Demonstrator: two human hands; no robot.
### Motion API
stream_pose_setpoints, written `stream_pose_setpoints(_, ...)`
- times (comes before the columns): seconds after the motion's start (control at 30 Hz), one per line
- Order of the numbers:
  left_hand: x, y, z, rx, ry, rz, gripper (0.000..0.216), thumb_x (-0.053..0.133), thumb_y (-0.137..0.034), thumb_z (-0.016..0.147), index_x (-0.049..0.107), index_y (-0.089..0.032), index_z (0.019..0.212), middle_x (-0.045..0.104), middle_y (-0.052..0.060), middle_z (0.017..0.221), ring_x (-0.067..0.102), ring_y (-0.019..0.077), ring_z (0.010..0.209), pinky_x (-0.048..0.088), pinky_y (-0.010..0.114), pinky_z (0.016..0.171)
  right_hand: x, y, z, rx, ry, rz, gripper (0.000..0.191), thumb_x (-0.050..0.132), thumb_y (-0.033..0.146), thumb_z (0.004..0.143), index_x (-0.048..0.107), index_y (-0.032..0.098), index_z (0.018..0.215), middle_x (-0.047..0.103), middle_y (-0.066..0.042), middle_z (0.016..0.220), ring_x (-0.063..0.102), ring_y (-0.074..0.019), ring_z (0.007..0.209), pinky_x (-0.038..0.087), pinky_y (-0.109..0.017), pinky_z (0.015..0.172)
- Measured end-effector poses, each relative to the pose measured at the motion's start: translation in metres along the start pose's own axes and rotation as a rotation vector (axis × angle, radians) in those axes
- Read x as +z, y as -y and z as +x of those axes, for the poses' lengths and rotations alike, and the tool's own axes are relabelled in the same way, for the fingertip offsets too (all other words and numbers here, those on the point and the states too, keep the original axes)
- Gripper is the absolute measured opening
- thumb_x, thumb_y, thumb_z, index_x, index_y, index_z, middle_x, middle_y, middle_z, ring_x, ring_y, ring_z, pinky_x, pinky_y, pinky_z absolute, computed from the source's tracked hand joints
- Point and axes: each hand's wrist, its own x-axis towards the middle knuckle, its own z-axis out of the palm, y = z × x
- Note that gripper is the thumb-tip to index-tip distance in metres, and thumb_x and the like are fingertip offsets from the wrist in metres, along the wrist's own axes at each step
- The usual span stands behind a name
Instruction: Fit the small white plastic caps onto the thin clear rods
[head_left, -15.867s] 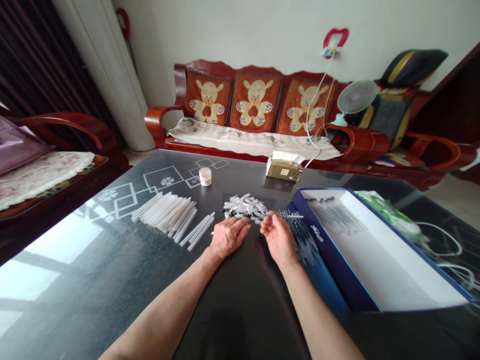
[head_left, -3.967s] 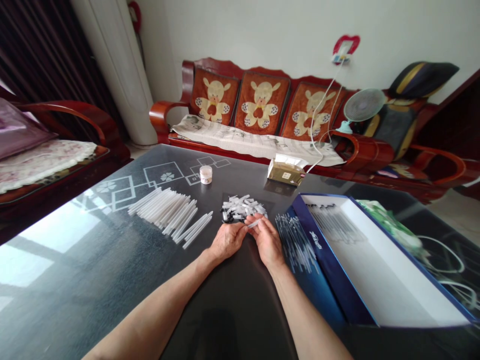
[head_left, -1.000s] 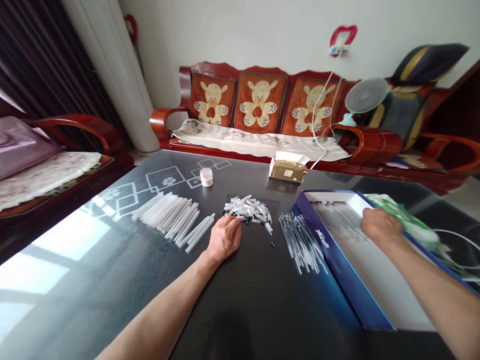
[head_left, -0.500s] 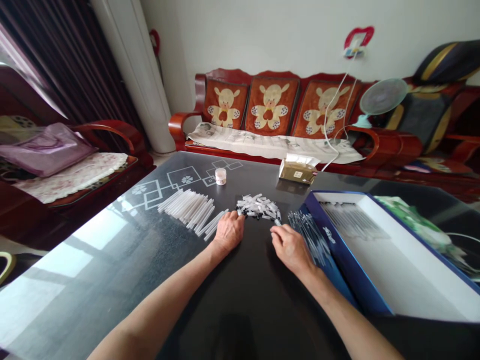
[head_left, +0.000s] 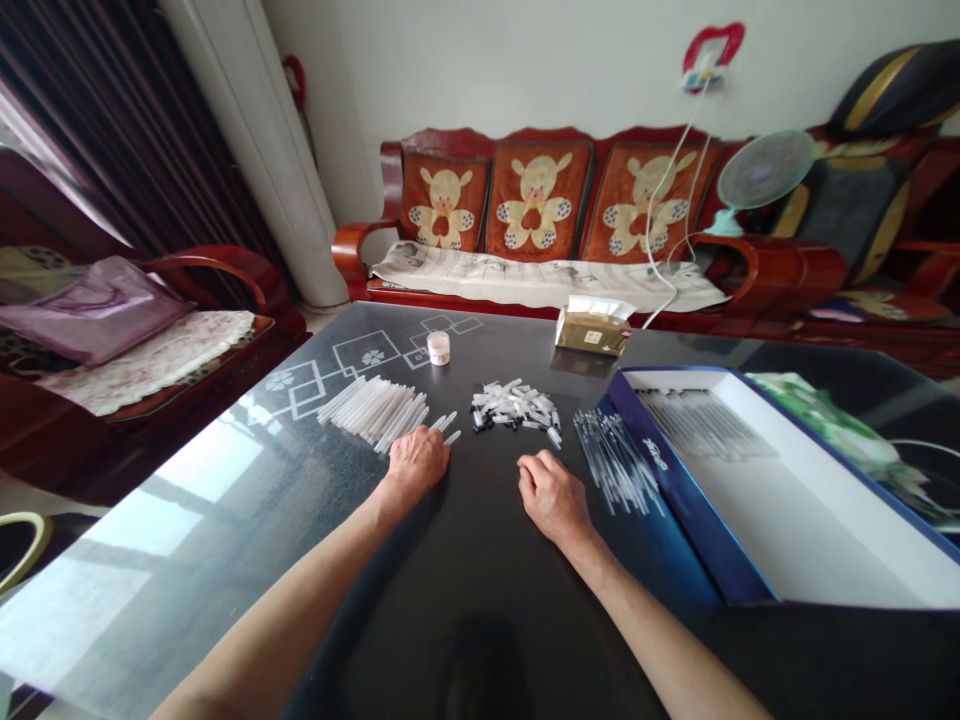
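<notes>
My left hand (head_left: 416, 462) lies on the dark glass table (head_left: 465, 560), its fingers curled over the near ends of a few white plastic tubes (head_left: 445, 426) at the edge of the big tube pile (head_left: 371, 408). My right hand (head_left: 551, 495) rests on the table a little to the right, fingers bent inward; what they hold, if anything, is hidden. Just beyond both hands is a heap of small white and black pieces (head_left: 514, 408). A fan of thin clear rods (head_left: 615, 462) lies to the right of my right hand.
An open blue box with a white inside (head_left: 646, 452) holds more thin rods at the right. A tissue box (head_left: 592, 330) and a small pink-lidded jar (head_left: 438, 347) stand at the far side. A green and white bag (head_left: 825, 425) lies beyond the box. Wooden sofas surround the table.
My left hand has moved left from the heap of small pieces onto the white tubes. My right hand came back from the blue box and has drawn toward me, fingers curled.
</notes>
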Motion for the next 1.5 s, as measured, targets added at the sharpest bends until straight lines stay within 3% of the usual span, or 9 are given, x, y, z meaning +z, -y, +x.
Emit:
stream_pose_setpoints(0.17,0.008,-0.005,-0.002,0.086,-0.171,-0.054,0.023,0.046,-0.028,0.091,0.063,-0.012,0.088,0.066,0.013,0.082,0.066,0.0220,0.073,0.051,0.030,0.066,-0.001,0.001,0.000,0.013,0.022,0.007,0.019,0.046,0.021,0.092,0.064,0.022,0.092,0.062,-0.003,0.087,0.059,-0.0143,0.083,0.038,-0.023,0.068)
stream_pose_setpoints(0.3,0.004,-0.017,0.007,0.192,-0.281,-0.349,0.029,0.047,-0.022,0.087,0.062,-0.014,0.111,0.068,0.007,0.074,0.065,0.0187,0.065,0.050,0.027,0.063,-0.002,0.001,0.000,0.023,0.037,0.012,0.019,0.045,0.021,0.093,0.064,0.022,0.092,0.061,-0.003,0.087,0.059,-0.0143,0.083,0.039,-0.022,0.069)
stream_pose_setpoints(0.53,0.028,-0.052,0.023,0.343,-0.027,-1.079,0.039,0.036,-0.012,0.083,0.065,-0.013,0.109,0.070,0.004,0.081,0.067,0.0132,0.074,0.054,0.023,0.069,-0.003,0.002,0.001,0.029,0.040,0.012,0.018,0.045,0.019,0.092,0.063,0.021,0.094,0.061,-0.003,0.088,0.059,-0.0147,0.085,0.038,-0.022,0.069)
stream_pose_setpoints(0.7,0.040,-0.065,0.019,0.469,-0.298,-0.707,0.034,0.051,-0.012,0.081,0.062,-0.017,0.112,0.066,0.005,0.091,0.063,0.0151,0.082,0.052,0.026,0.077,-0.004,0.003,0.001,0.040,0.044,-0.019,0.015,0.047,0.020,0.090,0.061,0.021,0.085,0.060,-0.003,0.084,0.058,-0.0143,0.079,0.036,-0.023,0.064)
stream_pose_setpoints(0.87,0.038,-0.073,0.021,0.501,-0.418,-0.258,0.020,0.052,-0.023,0.089,0.067,-0.022,0.102,0.062,0.008,0.089,0.058,0.0221,0.086,0.050,0.034,0.075,-0.003,0.003,0.002,0.081,0.029,-0.014,0.014,0.047,0.022,0.090,0.059,0.020,0.082,0.060,-0.003,0.084,0.057,-0.0134,0.074,0.034,-0.023,0.062)
stream_pose_setpoints(1.0,0.041,-0.079,0.029,0.733,-0.480,-0.268,0.021,0.046,-0.017,0.091,0.066,-0.019,0.097,0.062,0.011,0.107,0.056,0.0236,0.102,0.043,0.044,0.095,-0.003,0.003,0.003,0.095,0.018,0.018,0.017,0.045,0.023,0.091,0.060,0.020,0.083,0.061,-0.003,0.082,0.058,-0.0132,0.072,0.035,-0.023,0.062)
stream_pose_setpoints(1.1,0.042,-0.080,0.032,0.842,-0.494,-0.305,0.025,0.041,-0.017,0.093,0.065,-0.017,0.099,0.063,0.009,0.100,0.056,0.0216,0.101,0.036,0.045,0.103,-0.005,0.002,0.003,0.110,0.021,0.042,0.017,0.045,0.021,0.091,0.062,0.020,0.087,0.062,-0.003,0.083,0.059,-0.0138,0.074,0.037,-0.023,0.064)
stream_pose_setpoints(1.3,0.039,-0.072,0.030,0.740,-0.439,-0.308,0.026,0.040,-0.018,0.089,0.066,-0.017,0.096,0.060,0.008,0.082,0.054,0.0202,0.079,0.046,0.034,0.077,-0.006,0.001,0.004,0.097,0.020,0.085,0.023,0.042,0.022,0.094,0.064,0.022,0.098,0.064,-0.004,0.087,0.061,-0.0143,0.077,0.040,-0.022,0.068)
stream_pose_setpoints(1.5,0.039,-0.068,0.033,0.569,-0.466,-0.290,0.027,0.047,-0.030,0.091,0.066,-0.020,0.108,0.063,0.006,0.083,0.058,0.0186,0.078,0.045,0.030,0.074,-0.007,0.003,0.000,0.066,-0.042,0.156,0.023,0.041,0.021,0.094,0.065,0.021,0.095,0.065,-0.004,0.086,0.062,-0.0147,0.081,0.043,-0.022,0.074)
